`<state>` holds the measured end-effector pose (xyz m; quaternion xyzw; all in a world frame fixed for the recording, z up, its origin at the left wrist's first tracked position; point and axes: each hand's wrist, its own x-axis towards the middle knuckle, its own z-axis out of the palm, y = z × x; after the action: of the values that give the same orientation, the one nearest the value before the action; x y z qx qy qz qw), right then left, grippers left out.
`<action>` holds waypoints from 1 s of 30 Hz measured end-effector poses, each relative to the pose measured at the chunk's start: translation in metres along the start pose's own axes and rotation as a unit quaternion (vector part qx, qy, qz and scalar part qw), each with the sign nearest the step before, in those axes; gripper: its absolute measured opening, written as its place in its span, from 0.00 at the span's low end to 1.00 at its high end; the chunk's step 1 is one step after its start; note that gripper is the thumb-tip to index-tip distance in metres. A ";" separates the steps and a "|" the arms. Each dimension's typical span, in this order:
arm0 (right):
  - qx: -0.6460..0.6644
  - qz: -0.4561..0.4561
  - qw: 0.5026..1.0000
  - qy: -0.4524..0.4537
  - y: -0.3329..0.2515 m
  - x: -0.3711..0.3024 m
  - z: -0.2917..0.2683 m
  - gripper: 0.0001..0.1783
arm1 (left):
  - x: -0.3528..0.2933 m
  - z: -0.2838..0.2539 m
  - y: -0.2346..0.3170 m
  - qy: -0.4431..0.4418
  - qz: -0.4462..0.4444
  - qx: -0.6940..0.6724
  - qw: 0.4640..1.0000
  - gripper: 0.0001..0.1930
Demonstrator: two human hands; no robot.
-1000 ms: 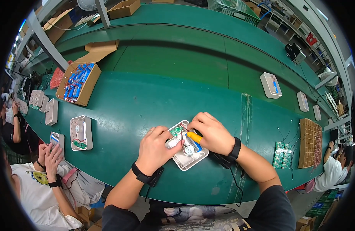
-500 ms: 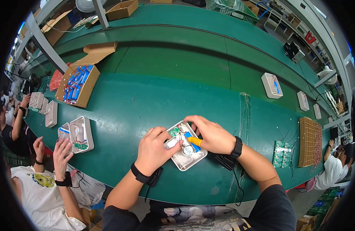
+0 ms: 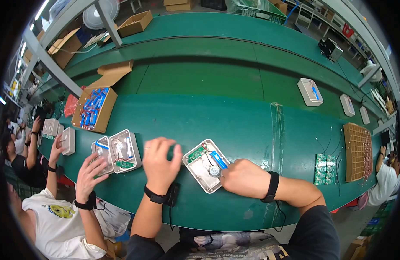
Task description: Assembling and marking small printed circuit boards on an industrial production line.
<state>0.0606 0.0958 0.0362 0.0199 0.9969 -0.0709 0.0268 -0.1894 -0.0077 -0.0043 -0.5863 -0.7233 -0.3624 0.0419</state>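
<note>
A white plastic housing (image 3: 202,177) lies open side up on the bench in front of me. Inside it are a green circuit board (image 3: 197,154), a blue cylindrical battery (image 3: 218,159), a small round speaker-like part (image 3: 214,171) and thin wires. My right hand (image 3: 245,180) has its fingers curled at the housing's right edge, closed on it as far as I can see; the fingertips are hidden. To the left of the housing, my left hand (image 3: 161,162) is raised with thumb and fingers apart, slightly blurred and holding nothing.
A co-worker's hand (image 3: 90,175) reaches toward two joined housings (image 3: 132,162) on my left. Behind them stands a cardboard box (image 3: 105,113) of blue batteries. Circuit boards (image 3: 324,169) and a brown gridded tray (image 3: 352,151) lie at right. More housings (image 3: 311,103) sit farther back.
My left hand has let go of the housing and moved left. My right hand has gone from over the battery down to the housing's right edge. The view has shifted slightly.
</note>
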 end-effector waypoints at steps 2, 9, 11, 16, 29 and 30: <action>-0.014 0.007 1.000 0.011 0.002 -0.002 0.002 0.06 | 0.005 -0.005 -0.008 0.024 -0.026 0.074 0.997 0.12; -0.048 0.105 0.992 0.041 0.049 -0.006 -0.005 0.06 | 0.001 -0.001 -0.027 -0.022 -0.075 0.243 0.967 0.25; -0.076 0.152 0.984 0.050 0.070 -0.007 -0.005 0.06 | -0.001 -0.002 -0.029 -0.024 -0.089 0.241 0.966 0.25; -0.111 0.306 0.938 0.121 0.129 -0.009 0.006 0.04 | -0.003 -0.001 -0.023 -0.043 -0.113 0.215 0.969 0.23; 0.157 0.151 0.960 0.175 0.122 0.008 0.015 0.24 | -0.016 0.019 0.022 -0.134 0.164 0.060 0.975 0.18; 0.220 0.085 0.958 0.162 0.111 0.016 0.015 0.23 | -0.016 0.019 0.023 -0.150 0.204 0.031 0.967 0.18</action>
<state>0.0505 0.2038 0.0045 0.1211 0.9424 -0.2814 -0.1341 -0.1571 -0.0083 -0.0153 -0.7678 -0.5971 -0.2312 0.0239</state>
